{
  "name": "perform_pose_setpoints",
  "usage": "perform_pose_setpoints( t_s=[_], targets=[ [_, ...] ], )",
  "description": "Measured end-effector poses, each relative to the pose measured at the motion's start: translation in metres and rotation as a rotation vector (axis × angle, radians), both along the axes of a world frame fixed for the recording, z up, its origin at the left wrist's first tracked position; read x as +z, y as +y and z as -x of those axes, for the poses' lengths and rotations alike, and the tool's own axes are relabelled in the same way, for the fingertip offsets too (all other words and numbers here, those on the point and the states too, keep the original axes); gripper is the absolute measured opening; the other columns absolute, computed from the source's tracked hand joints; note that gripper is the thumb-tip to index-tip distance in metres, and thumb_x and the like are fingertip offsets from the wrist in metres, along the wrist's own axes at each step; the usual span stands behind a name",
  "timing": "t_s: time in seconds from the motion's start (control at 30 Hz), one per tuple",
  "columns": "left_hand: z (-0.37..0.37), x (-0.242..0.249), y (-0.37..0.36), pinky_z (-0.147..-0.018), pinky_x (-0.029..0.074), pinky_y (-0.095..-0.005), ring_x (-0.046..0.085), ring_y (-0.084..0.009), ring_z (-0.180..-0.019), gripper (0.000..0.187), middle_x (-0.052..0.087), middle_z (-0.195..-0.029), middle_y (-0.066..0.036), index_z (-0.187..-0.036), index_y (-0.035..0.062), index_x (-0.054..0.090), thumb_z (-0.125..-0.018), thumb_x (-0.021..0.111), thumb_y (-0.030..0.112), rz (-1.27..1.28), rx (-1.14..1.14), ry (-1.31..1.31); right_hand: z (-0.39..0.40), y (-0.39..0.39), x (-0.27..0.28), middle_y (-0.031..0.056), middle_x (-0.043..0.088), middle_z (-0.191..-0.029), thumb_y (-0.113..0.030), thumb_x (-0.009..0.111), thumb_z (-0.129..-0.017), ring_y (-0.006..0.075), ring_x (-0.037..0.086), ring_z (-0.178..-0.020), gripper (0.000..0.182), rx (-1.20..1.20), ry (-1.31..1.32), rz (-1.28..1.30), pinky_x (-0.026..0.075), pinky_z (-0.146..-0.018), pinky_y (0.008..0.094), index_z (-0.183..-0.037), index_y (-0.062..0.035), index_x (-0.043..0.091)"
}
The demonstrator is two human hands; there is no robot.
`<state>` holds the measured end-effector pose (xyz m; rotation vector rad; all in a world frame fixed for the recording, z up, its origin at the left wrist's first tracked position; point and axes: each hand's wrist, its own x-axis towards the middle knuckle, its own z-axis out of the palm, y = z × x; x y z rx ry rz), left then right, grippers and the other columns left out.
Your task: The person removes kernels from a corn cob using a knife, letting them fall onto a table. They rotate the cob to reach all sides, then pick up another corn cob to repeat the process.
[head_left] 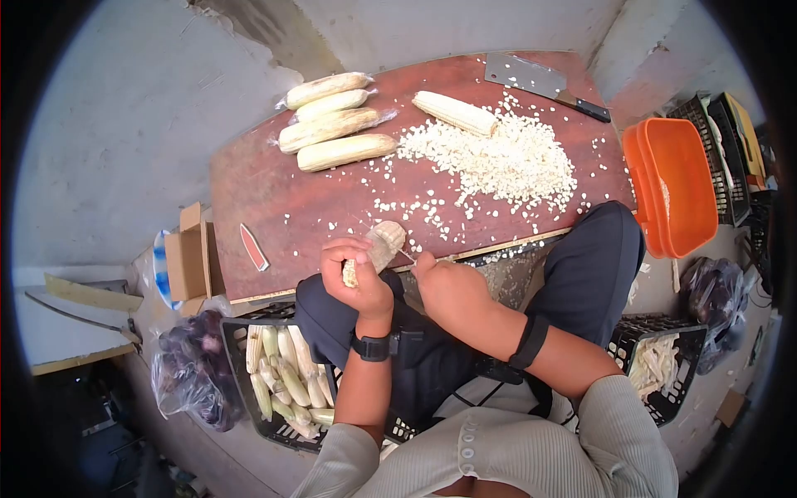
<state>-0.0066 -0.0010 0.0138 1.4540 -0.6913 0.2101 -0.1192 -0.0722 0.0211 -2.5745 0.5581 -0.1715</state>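
My left hand (359,278) is wrapped round a corn cob (384,242), held tilted over the table's near edge. Much of the cob's upper side looks stripped, while kernels still show at its lower end by my fingers. My right hand (448,286) is closed on a thin metal tool (407,256) whose tip reaches the cob's side; its handle is hidden in the fist. Loose kernels (523,158) lie heaped on the red-brown table (257,178), with more scattered towards me. A whole corn cob (455,112) rests against the heap.
Several corn cobs (344,153), some plastic-wrapped, lie at the back left. A cleaver (531,76) sits at the far right, a red pointed object (254,247) at the left. An orange bin (677,187) stands right; black crates (266,415) with corn and a cardboard box (184,261) flank my legs.
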Motion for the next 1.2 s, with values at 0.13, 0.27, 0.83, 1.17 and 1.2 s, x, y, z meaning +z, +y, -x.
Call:
perform_pose_setpoints(
  t_s=[0.13, 0.27, 0.83, 1.17, 1.2],
  targets=[
    [-0.004, -0.004, 0.0, -0.076, 0.047, -0.034, 0.052, -0.0187, -0.074, 0.003, 0.05, -0.081, -0.011, -0.079, 0.0025, 0.044, -0.079, 0.046, 0.003, 0.036, -0.005, 0.036, -0.011, 0.009, -0.01, 0.0103, 0.057, -0.057, -0.012, 0.052, -0.083, 0.0255, 0.062, -0.053, 0.012, -0.048, 0.025, 0.039, 0.049, -0.044, 0.035, -0.08, -0.002, 0.047],
    [-0.006, -0.003, -0.002, -0.075, 0.046, -0.0333, 0.052, -0.0183, -0.074, 0.004, 0.05, -0.081, -0.01, -0.079, 0.0026, 0.044, -0.08, 0.048, 0.004, 0.037, -0.019, 0.058, -0.018, 0.013, -0.015, 0.0107, 0.058, -0.058, -0.011, 0.053, -0.079, 0.025, 0.063, -0.054, 0.011, -0.061, 0.034, 0.08, 0.05, -0.044, 0.0351, -0.081, -0.0018, 0.048],
    [0.005, -0.004, 0.003, -0.077, 0.045, -0.0339, 0.054, -0.0181, -0.076, 0.004, 0.053, -0.084, -0.011, -0.084, 0.002, 0.045, -0.087, 0.042, 0.001, 0.031, 0.181, 0.006, -0.034, 0.002, -0.019, 0.0245, 0.06, -0.075, -0.025, 0.045, -0.092, 0.0412, 0.06, -0.074, 0.029, -0.334, -0.152, -0.751, 0.047, -0.067, 0.0491, -0.082, 0.0012, 0.053],
    [0.001, 0.001, 0.003, -0.075, 0.045, -0.0315, 0.055, -0.0169, -0.076, 0.008, 0.052, -0.086, -0.01, -0.088, 0.0001, 0.047, -0.092, 0.045, 0.007, 0.023, 0.317, 0.16, 0.031, -0.009, -0.012, 0.0148, 0.058, -0.074, -0.024, 0.053, -0.089, 0.0348, 0.058, -0.066, 0.019, -0.155, -0.224, -0.192, 0.047, -0.057, 0.0426, -0.093, -0.0059, 0.056],
    [0.002, 0.001, 0.004, -0.075, 0.045, -0.0314, 0.055, -0.0168, -0.076, 0.009, 0.052, -0.086, -0.01, -0.088, 0.0001, 0.047, -0.092, 0.045, 0.008, 0.023, 0.321, 0.175, 0.032, -0.008, -0.012, 0.014, 0.057, -0.073, -0.024, 0.054, -0.089, 0.0337, 0.059, -0.063, 0.019, -0.121, -0.209, -0.138, 0.047, -0.054, 0.0411, -0.095, -0.0063, 0.056]
  ],
)
